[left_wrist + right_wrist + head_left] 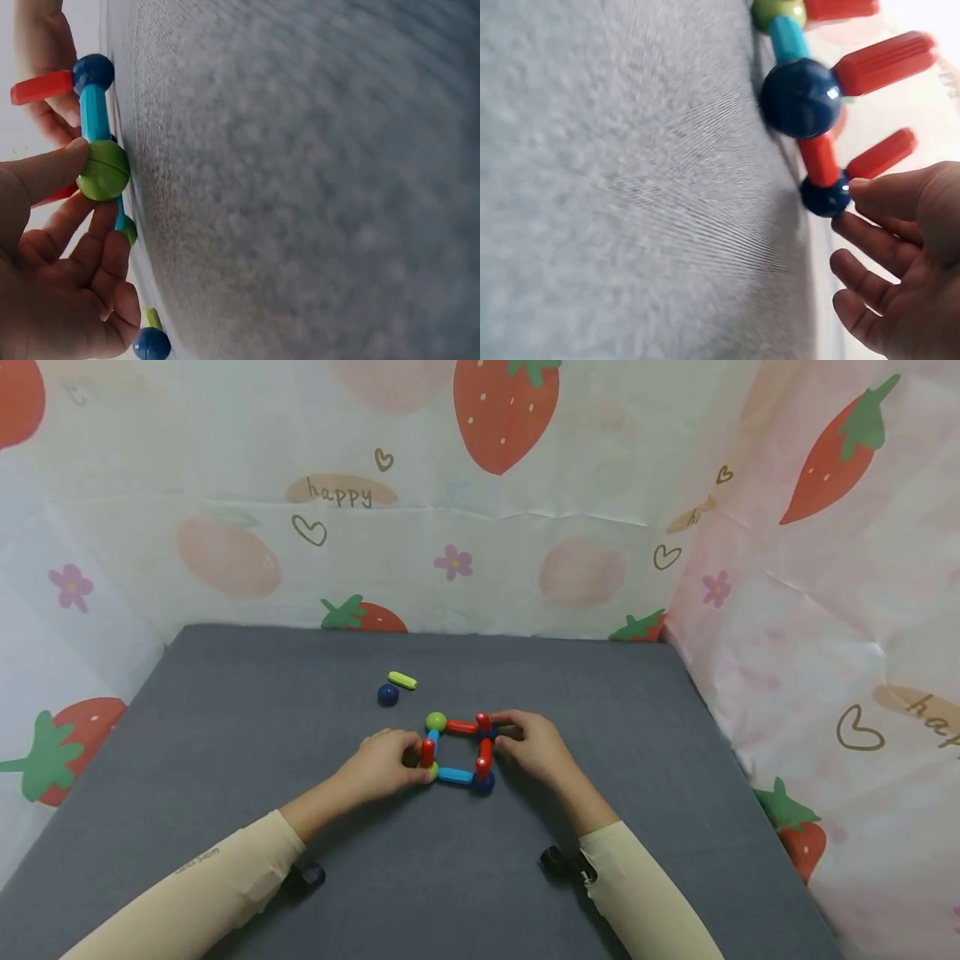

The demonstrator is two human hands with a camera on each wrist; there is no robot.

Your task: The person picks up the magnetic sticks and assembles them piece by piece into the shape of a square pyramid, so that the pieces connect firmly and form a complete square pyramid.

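A square frame of toy rods and balls lies on the grey cloth. My left hand (386,763) pinches its near-left green ball (103,171) between thumb and fingers. At the far-right corner, my right hand (534,745) holds a dark blue ball (826,196) by thumb and index fingertip, other fingers loosely bent. Another dark blue ball (801,98) forms the near-right corner, and a green ball (436,722) the far-left one. Light blue rods (455,776) make the near and left sides, red rods (461,727) the far and right sides. Red rods stand up from three corners.
Beyond the frame, to the left, a loose dark blue ball (387,695) lies beside a yellow-green rod (402,680). The grey table cloth (247,727) ends at a strawberry-patterned curtain (465,585) behind and at both sides.
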